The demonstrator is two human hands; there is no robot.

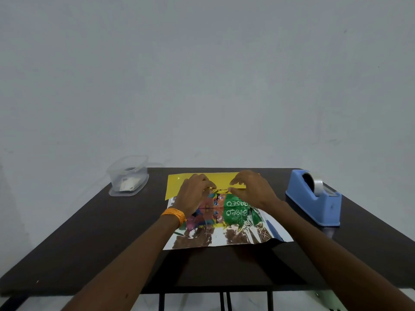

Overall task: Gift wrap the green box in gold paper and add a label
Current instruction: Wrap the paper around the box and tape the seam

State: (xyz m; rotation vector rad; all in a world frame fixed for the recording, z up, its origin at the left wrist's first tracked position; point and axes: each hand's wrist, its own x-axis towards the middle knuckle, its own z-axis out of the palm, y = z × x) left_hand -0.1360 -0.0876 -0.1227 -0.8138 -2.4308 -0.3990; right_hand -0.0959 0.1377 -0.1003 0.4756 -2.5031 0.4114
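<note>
The green printed cardboard box (238, 202), probably light and stiff, lies on the dark desk (112, 232) atop the thin gold foil paper (202, 178), whose far edge the left hand (193, 195) and right hand (252, 190) pinch at the box top (crinkly, slippery stuff, I judge, best held near the fold).

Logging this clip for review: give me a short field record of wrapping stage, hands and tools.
stage: box lies on the paper, mostly uncovered
box: green, its print mirrored in the shiny sheet
paper: gold far part, shiny near part
left hand: pinches the paper edge at the box's far top edge
right hand: pinches the same edge
dispenser: blue, holds tape, right of the paper
container: clear, far left, holds a roll and white pieces
table: dark
</note>
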